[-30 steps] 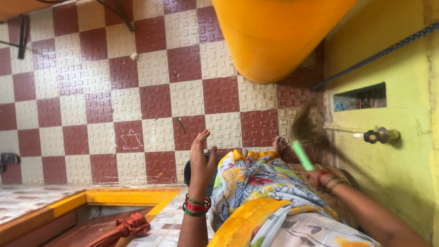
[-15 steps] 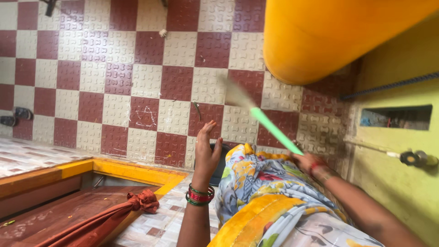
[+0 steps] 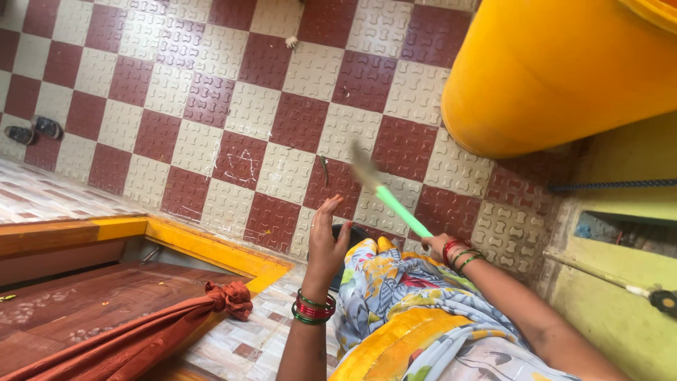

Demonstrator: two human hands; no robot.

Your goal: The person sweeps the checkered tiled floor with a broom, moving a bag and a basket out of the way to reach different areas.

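My right hand grips the green handle of a short broom; its blurred straw head sits over the red and cream checkered floor. My left hand is raised with fingers spread and holds nothing; it hovers in front of a dark round object on the floor that is mostly hidden. Red and green bangles ring both wrists. Flowered, yellow-edged cloth covers my lap between the arms.
A big yellow drum stands at upper right. A yellow wall with a recess and a tap handle runs along the right. A yellow-edged step, a wooden door panel with a knotted rust-red cloth, and sandals lie left.
The broom swung from beside the right wall across to the left over the tiles. The view shifted, so the drum moved rightward. My left hand stayed raised and spread.
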